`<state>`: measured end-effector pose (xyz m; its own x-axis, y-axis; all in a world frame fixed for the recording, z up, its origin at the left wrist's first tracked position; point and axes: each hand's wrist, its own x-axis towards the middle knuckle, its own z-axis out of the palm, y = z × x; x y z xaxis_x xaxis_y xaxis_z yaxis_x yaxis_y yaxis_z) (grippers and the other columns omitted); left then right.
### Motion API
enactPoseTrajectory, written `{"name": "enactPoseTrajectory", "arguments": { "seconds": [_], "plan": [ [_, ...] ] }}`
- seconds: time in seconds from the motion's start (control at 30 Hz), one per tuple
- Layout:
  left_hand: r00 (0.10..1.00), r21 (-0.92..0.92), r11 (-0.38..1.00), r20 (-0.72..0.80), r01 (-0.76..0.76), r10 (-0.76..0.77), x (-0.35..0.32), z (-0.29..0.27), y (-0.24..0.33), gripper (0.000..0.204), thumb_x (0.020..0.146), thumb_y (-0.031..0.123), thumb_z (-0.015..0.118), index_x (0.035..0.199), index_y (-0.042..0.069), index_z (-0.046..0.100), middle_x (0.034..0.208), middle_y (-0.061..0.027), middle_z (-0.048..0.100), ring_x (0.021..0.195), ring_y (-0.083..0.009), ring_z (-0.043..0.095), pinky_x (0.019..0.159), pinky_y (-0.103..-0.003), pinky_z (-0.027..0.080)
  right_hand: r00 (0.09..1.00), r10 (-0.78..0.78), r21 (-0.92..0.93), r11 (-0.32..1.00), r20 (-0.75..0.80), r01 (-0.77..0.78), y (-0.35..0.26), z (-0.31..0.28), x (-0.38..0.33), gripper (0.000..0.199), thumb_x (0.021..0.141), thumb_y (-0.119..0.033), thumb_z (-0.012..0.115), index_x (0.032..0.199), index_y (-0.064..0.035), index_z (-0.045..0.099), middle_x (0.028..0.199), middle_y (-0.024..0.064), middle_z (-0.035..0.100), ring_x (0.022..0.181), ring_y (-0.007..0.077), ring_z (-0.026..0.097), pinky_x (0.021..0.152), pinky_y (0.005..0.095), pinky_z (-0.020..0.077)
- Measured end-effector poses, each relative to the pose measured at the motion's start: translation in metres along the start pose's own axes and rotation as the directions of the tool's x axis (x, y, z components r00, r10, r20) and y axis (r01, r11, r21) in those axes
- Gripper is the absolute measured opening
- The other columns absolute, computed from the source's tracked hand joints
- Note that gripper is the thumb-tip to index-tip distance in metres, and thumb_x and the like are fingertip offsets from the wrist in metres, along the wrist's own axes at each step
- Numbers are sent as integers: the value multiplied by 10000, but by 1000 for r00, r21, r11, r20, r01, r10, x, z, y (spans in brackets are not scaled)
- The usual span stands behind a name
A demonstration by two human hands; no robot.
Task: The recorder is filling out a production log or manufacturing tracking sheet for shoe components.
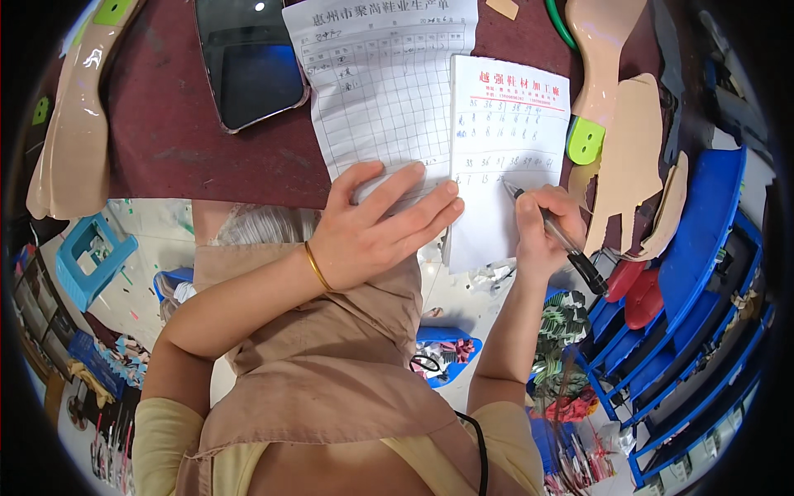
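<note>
My right hand grips a pen with a clear barrel and black end. Its tip touches a white notepad that has a red printed heading and handwritten rows of figures. Fingers spread, my left hand lies flat over the lower part of a gridded paper form, its fingertips at the notepad's left edge. The notepad overlaps the form's right side. Handwriting fills a few cells near the form's upper left. A gold bangle circles my left wrist.
A dark red table bears a black phone, a foot-shaped shoe last at left and another last at right. Beige cut pieces lie beside that one. Below are a light blue stool and a blue rack.
</note>
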<state>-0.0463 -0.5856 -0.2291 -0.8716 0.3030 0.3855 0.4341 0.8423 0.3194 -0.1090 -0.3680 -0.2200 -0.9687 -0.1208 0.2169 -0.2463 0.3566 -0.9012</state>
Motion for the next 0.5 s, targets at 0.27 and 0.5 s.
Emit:
{"name": "enactPoseTrajectory", "arguments": {
  "seconds": [0.27, 0.5],
  "plan": [
    [1000, -2, 1000, -9, 4, -4, 0, 0, 0, 305, 789, 214, 593, 1081, 270, 662, 1178, 114, 590, 1061, -146, 514, 928, -374, 343, 977, 43, 83, 996, -209, -26, 9, 0, -4, 88, 794, 2, 595, 840, -2, 520, 697, 79, 536, 508, 91, 411, 453, 217, 313],
    [999, 3, 1000, 35, -13, 13, 1, -6, -1, 360, 773, 218, 609, 1129, 262, 632, 1224, 103, 558, 1088, -147, 499, 937, -374, 332, 892, 449, 545, 762, -57, -349, -11, -16, 16, 148, 830, -56, 605, 922, -22, 494, 720, 54, 512, 600, 113, 454, 541, 252, 385]
  ]
}}
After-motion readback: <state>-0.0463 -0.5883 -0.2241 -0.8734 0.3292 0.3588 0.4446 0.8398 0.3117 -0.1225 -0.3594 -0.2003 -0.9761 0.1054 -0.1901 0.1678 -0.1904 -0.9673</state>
